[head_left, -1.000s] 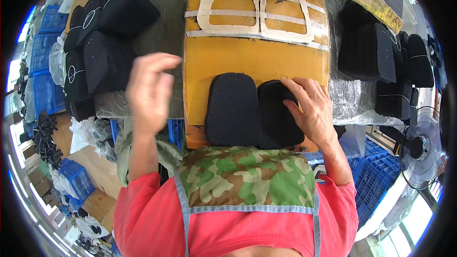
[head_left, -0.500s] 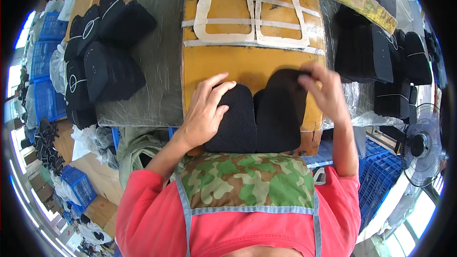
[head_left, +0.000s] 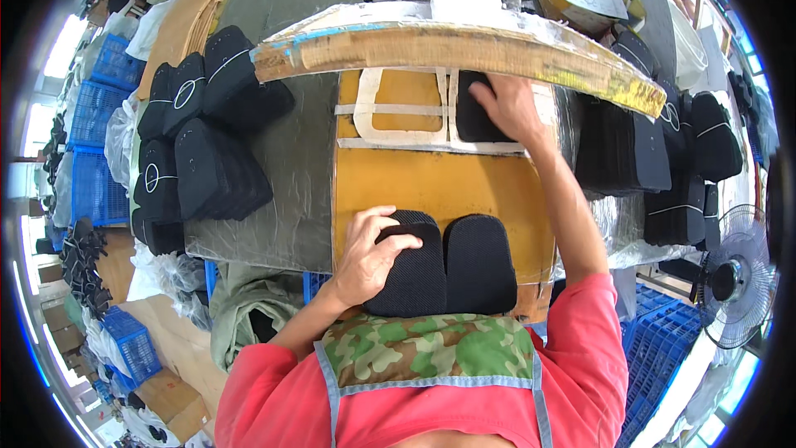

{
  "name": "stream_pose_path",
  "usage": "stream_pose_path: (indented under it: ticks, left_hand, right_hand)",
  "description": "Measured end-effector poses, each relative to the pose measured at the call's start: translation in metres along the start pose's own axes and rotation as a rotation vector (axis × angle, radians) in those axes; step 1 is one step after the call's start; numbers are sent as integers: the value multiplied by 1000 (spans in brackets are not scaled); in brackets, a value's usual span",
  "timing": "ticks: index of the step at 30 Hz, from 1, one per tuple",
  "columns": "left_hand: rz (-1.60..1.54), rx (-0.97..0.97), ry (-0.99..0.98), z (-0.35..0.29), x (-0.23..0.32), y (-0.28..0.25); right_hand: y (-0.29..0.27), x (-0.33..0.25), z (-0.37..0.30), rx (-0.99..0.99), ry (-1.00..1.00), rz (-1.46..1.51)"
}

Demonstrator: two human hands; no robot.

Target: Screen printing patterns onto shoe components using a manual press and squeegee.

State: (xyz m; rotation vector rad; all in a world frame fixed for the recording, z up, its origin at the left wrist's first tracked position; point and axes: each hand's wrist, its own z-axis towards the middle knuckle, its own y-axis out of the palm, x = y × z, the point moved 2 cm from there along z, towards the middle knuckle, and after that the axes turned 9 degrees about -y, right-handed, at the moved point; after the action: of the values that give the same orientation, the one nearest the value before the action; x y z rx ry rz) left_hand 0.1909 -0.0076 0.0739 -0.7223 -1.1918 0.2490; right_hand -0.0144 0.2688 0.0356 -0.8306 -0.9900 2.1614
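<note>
Two piles of black mesh fabric pieces with rounded tops, a left pile (head_left: 406,282) and a right pile (head_left: 481,270), lie side by side on the yellow board (head_left: 431,178) close to my body. At the left pile's upper left corner, my left hand (head_left: 367,253) pinches the top piece, its thumb over the mesh. My right hand (head_left: 516,112) reaches far forward and presses on a black fabric piece (head_left: 475,120) lying in the right-hand white outline. Its thumb is spread; the fingertips are hidden under the wooden frame (head_left: 464,48). The left-hand white outline (head_left: 363,112) holds no fabric.
The wooden frame spans the board's far side, tilted up. Stacks of black pieces stand to the left (head_left: 211,170) and right (head_left: 618,149), some tied with white cord. A fan (head_left: 730,280) and blue crates (head_left: 667,323) are at right.
My right hand has moved from the right pile to the far outline, where a black piece now lies. The left hand stays at the left pile. The view has shifted, showing more of the frame.
</note>
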Motion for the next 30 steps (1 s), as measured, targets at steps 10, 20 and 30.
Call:
stream_pose_path:
  ticks: [10, 20, 30]
  left_hand:
    - [-107, -44, -76, 2, 15, -26]
    - [-515, 405, -353, 27, -22, -73]
    - [-294, 222, -95, 163, -81, -33]
  right_hand:
    - [19, -3, -8, -46, 57, -173]
    - [11, -7, -9, -149, 152, -88]
    - [7, -4, -19, -198, 45, -118]
